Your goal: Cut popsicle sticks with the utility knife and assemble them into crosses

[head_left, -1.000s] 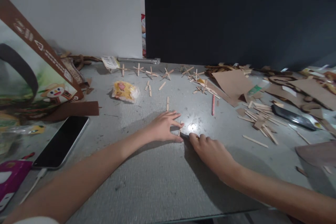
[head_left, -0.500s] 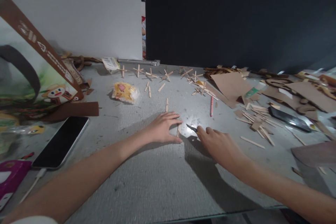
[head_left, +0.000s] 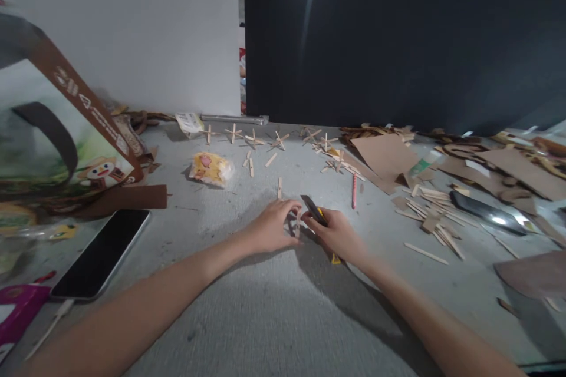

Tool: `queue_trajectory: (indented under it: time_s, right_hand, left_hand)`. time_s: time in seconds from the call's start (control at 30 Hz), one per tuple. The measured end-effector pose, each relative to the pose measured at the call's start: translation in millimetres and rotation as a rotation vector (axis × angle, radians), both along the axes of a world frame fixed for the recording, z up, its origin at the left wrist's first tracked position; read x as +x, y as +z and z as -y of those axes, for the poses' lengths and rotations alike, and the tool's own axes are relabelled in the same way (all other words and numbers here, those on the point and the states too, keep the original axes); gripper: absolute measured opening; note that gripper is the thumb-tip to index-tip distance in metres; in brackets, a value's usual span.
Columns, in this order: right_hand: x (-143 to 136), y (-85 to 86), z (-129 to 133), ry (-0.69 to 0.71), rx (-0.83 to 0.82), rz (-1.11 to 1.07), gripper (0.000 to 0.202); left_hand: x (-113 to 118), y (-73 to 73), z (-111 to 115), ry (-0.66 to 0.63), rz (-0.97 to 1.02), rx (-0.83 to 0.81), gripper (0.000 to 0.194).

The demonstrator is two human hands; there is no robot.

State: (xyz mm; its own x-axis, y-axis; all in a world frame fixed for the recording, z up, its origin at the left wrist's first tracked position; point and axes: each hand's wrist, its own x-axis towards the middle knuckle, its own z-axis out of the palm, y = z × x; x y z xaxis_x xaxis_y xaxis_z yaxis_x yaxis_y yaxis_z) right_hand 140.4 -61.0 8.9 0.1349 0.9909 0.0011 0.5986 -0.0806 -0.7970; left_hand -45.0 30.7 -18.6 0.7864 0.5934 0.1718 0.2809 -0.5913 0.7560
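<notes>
Between the thumb and fingers of my left hand (head_left: pixel 275 227) is a short wooden craft stick (head_left: pixel 298 222), lifted at its ends and standing lengthwise away from me. My right hand (head_left: pixel 340 237) is closed around a yellow and black utility knife (head_left: pixel 316 212), its dark blade pointing up and left. The right fingertips come close to the stick; whether they touch it I cannot tell. Just beyond my left hand another wooden stick (head_left: pixel 280 187) lies flat on the grey table (head_left: pixel 239 312).
Several crossed-stick pieces (head_left: pixel 254 139) line the back of the table. A yellow packet (head_left: pixel 210 169) and a phone (head_left: pixel 101 254) lie left. On the right are a red-pink striped stick (head_left: pixel 354 191), a heap of loose sticks (head_left: pixel 435 218) and cardboard (head_left: pixel 384 156).
My right hand has moved left toward my left hand, and the knife blade now points more upward. The left fingers have drawn in on the short stick and raised it. The view has tilted up slightly.
</notes>
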Motion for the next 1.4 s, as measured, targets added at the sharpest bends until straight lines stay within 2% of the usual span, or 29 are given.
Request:
queue_trajectory:
  time_s: [0.1,0.27,0.47,0.63,0.73,0.87,0.97,1.07,1.17,1.27,1.4]
  right_hand:
    - [-10.3,-0.7,4.2,-0.062,0.046,-0.068,0.045]
    - [-15.2,-0.1,7.8,-0.030,-0.009,-0.090,0.038]
    - [-10.8,-0.4,8.6,0.007,0.052,-0.139,0.028]
    - [-9.6,-1.4,8.3,0.013,0.051,-0.203,0.030]
    - [-9.0,-3.2,9.1,-0.055,0.113,-0.213,0.033]
    - [-7.0,-2.7,11.2,-0.143,0.167,-0.209,0.037]
    - [-8.9,-0.5,11.6,-0.117,0.173,-0.200,0.037]
    - [-13.7,0.2,10.9,-0.072,0.114,-0.199,0.040]
    - [-16.9,-0.3,10.3,-0.047,0.071,-0.190,0.033]
    - [-16.9,-0.3,10.7,-0.027,0.108,-0.189,0.027]
    - [-13.7,-0.9,11.2,-0.067,0.148,-0.224,0.033]
  left_hand:
    - [0.2,-1.2,1.1,0.000,0.032,-0.089,0.067]
    - [-0.8,-2.6,4.8,-0.011,0.080,-0.120,0.062]
    - [0.9,1.5,12.6,0.017,0.172,-0.179,0.062]
    - [3.8,2.4,16.0,0.024,0.229,-0.390,0.062]
    - [4.4,1.0,15.2,0.068,0.267,-0.463,0.064]
    - [4.4,0.7,14.1,0.076,0.314,-0.478,0.070]
    - [4.0,1.6,15.3,0.072,0.313,-0.465,0.072]
    - [3.4,1.8,17.3,0.072,0.288,-0.450,0.071]
    - [2.8,1.3,18.3,0.048,0.246,-0.432,0.070]
    - [2.6,1.5,18.2,0.018,0.235,-0.418,0.066]
    - [2.8,3.5,18.2,0.020,0.230,-0.396,0.066]
